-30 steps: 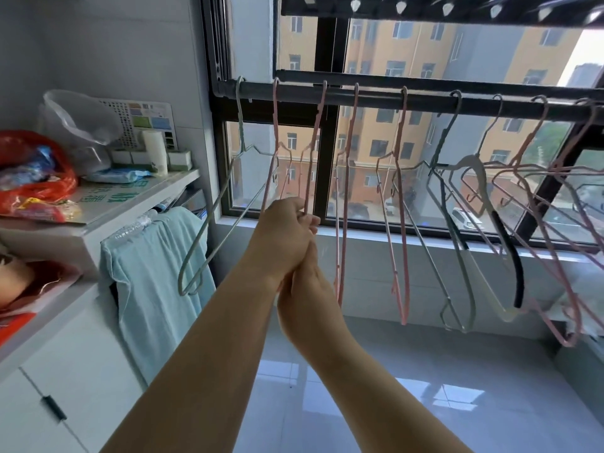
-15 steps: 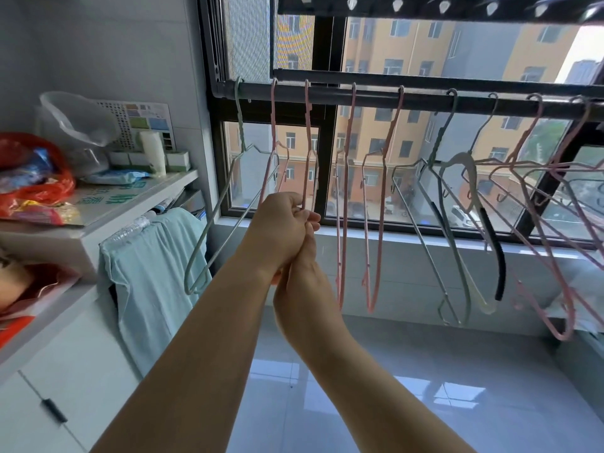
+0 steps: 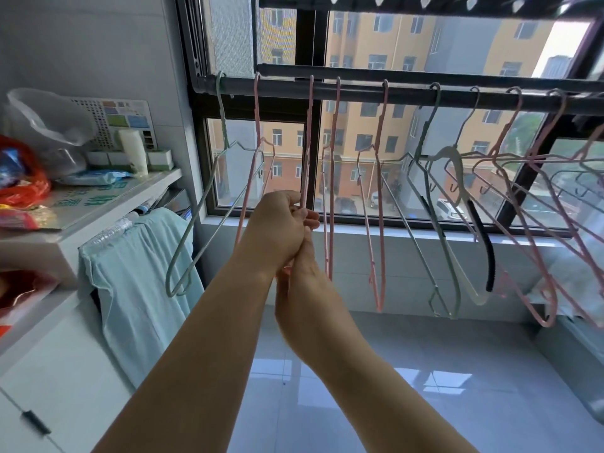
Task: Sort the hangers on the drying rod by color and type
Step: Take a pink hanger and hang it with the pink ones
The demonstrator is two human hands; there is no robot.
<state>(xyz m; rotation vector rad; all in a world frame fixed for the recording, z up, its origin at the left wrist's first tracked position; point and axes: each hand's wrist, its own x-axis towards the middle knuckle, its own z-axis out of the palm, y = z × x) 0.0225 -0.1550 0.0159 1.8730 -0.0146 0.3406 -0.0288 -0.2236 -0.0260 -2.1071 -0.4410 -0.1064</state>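
Rod (image 3: 408,94) carries pink, green hangers (image 3: 380,197)

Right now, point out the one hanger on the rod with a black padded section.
It is the pale, broad-shouldered hanger right of centre; a black padded sleeve covers one arm. The others are bare thin pink or green wire.

Two bare forearms, no sleeves showing; the left hand (image 3: 277,230) and right hand (image 3: 305,289) carry no rings, watch or gloves (fingernails mostly hidden).

One camera on the person's head is looking forward and a little down, facing the window (image 3: 408,142), and sitting close to the drying rod (image 3: 408,93).
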